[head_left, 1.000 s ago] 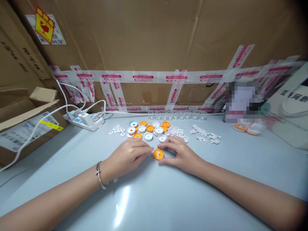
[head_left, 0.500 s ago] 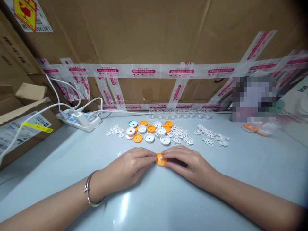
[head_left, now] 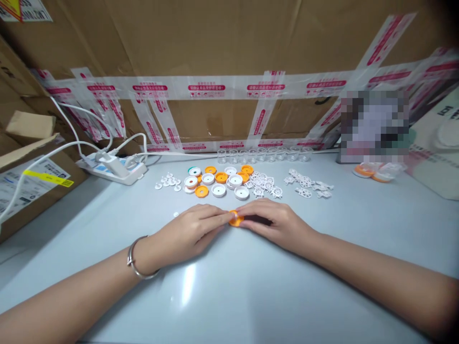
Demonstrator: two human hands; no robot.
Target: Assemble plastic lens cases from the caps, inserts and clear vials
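Note:
Between my hands, low over the table, is a small orange disc (head_left: 236,220) with a small whitish piece at its middle. My left hand (head_left: 195,227) reaches it from the left, its index fingertip on the disc's top. My right hand (head_left: 278,220) grips the disc's right side between thumb and fingers. Beyond them lie orange rings (head_left: 201,191) and white rings (head_left: 218,190), with white spoked pieces (head_left: 264,182) to their right and small white round pieces (head_left: 168,180) to their left. One small white piece (head_left: 176,214) lies near my left hand.
Clear cups (head_left: 253,155) line the back by a large carton (head_left: 215,43). A power strip (head_left: 118,169) with white cables and an open box (head_left: 36,179) stand left. More white parts (head_left: 304,181) and clear-and-orange items (head_left: 380,172) lie right.
The whole view has shifted, so the hands and table items appear higher. My left index fingertip now covers more of the orange disc's middle. My right hand keeps its hold.

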